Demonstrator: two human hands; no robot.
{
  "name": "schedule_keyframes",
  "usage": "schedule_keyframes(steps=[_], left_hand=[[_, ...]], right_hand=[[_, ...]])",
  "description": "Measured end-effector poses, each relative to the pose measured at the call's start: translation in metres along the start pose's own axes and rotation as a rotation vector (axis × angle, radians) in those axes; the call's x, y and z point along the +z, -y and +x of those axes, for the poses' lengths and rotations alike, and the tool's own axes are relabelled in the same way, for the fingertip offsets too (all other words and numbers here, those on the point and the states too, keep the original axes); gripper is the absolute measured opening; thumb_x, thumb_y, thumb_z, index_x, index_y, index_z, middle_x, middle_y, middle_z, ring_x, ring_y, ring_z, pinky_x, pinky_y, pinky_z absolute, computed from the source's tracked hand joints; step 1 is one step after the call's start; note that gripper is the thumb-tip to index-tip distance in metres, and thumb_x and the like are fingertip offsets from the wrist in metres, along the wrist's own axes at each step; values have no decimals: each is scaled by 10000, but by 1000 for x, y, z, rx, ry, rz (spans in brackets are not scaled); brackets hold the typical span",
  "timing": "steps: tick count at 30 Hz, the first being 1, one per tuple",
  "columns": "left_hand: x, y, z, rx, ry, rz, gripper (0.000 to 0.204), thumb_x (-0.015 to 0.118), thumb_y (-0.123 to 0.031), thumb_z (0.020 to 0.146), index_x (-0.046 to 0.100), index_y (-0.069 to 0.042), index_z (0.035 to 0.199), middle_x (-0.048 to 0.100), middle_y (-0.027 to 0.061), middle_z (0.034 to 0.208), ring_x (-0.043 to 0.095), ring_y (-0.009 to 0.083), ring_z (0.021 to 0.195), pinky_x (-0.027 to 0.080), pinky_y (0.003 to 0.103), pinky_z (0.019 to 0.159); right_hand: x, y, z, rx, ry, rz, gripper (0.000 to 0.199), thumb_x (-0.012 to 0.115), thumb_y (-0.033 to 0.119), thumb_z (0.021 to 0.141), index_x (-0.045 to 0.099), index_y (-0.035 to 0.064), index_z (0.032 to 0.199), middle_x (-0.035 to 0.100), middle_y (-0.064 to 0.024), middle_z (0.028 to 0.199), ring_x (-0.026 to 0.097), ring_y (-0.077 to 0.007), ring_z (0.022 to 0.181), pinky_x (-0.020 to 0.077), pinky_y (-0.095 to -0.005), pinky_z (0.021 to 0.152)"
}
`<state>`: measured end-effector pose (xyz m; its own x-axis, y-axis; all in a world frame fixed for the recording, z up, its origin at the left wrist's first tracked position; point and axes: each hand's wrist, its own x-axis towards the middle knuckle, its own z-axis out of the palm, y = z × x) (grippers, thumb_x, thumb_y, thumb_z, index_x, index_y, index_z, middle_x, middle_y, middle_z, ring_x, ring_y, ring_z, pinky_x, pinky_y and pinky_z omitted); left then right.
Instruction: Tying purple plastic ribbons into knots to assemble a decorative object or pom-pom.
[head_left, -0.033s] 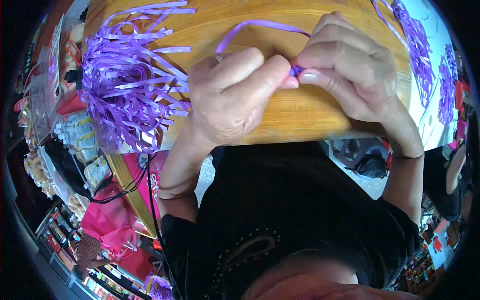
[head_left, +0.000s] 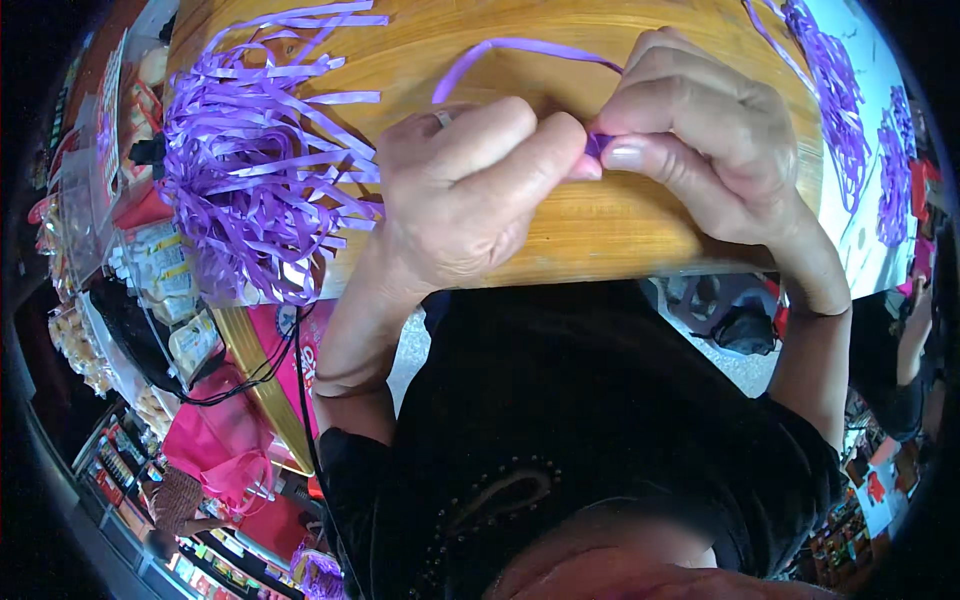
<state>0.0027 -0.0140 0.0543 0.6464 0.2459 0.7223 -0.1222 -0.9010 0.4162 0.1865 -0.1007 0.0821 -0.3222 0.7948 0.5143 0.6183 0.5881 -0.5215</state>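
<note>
Two grips meet in my head view: the bare left hand and the bare right hand each have thumb and forefinger pinched on a narrow, glossy purple ribbon over the honey-coloured wooden tabletop. A loose, heaped tangle of purple ribbon strips lies left of them.

I judge the step to be close fingertip work, perhaps folding or knotting; the covering fingers prevent me telling which. The next move calls for one pinch held firm while the other shifts its hold.

White lettering shows partly on a bright pink sheet at lower left; on the clear-wrapped packages beside it, I find the print too small to read.
</note>
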Motion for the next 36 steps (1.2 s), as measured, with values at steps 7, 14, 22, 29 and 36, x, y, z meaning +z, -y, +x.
schedule_keyframes(steps=[7,14,22,29,36], left_hand=[[9,-7,1,166,101,96,282,710,-69,595,627,-15,859,372,1,584,431,123,430,360,258,395],[20,-16,15,97,181,128,216,731,-55,646,618,-17,826,374,43,563,422,175,419,322,301,383],[44,-22,25,-21,229,97,166,694,-184,736,615,-70,828,434,62,628,486,222,510,354,325,455],[51,-31,33,-93,257,16,168,705,-166,741,615,-46,816,475,71,635,500,221,520,370,308,461],[45,-6,22,-647,93,-229,110,589,-22,821,627,0,922,545,36,716,523,95,705,414,224,629]], right_hand=[[-10,13,-16,451,74,409,84,596,68,834,583,-14,822,586,-68,700,559,-135,631,431,-248,582],[-12,12,-33,776,25,709,135,559,118,884,568,-14,909,612,-70,803,582,-100,721,467,-223,665],[-27,9,-60,555,-108,527,144,613,111,841,603,-5,925,640,-93,813,647,-175,760,496,-274,677],[-70,19,-83,629,-286,583,104,528,70,886,557,-29,899,579,-67,719,602,-153,647,470,-284,584],[-115,30,-123,392,-750,1058,179,523,174,893,539,16,976,479,-3,672,422,-89,568,325,-216,495]])
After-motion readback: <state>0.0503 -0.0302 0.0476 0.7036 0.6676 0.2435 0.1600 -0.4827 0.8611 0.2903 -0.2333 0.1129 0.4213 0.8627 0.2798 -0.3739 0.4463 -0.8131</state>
